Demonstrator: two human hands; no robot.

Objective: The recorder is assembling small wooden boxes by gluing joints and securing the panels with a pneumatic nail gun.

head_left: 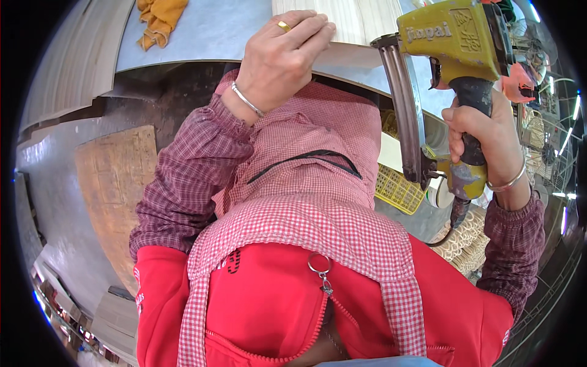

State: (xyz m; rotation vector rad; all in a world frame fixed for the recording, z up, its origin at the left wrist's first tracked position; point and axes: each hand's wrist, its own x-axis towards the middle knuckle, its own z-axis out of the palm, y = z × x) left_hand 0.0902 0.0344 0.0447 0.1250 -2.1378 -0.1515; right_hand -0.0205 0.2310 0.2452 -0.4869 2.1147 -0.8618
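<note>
One yellow and black nail gun (452, 44), held at the right side of the table (202, 38), its nose near the right edge of a pale wooden board (361, 19); right hand (489, 131) closed around the black handle. Left hand (278, 64), gold ring on one finger, fingers bent and close together at the board's near left corner, whether gripping it cannot be told. Also present: orange cloth (161, 21) at the table's upper left, yellow crate (398, 188) below the table's right side.
</note>
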